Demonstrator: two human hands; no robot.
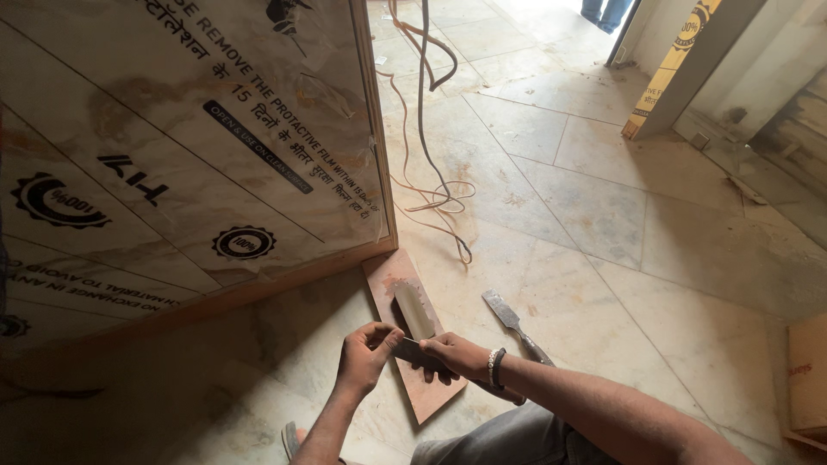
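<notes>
Fingers of the left hand (pixel 366 349) are pinching the end of a flat metal blade (pixel 412 351), while the right hand (pixel 452 355) is curling around its other end, both forearms reaching forward over a reddish sharpening stone (pixel 405 284) on the marble floor (pixel 603 215).

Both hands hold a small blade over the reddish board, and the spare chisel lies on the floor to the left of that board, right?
Not quite. The head view shows the chisel lying right of the reddish board, not left. Both the left hand and right hand do hold the small blade over it.
</notes>
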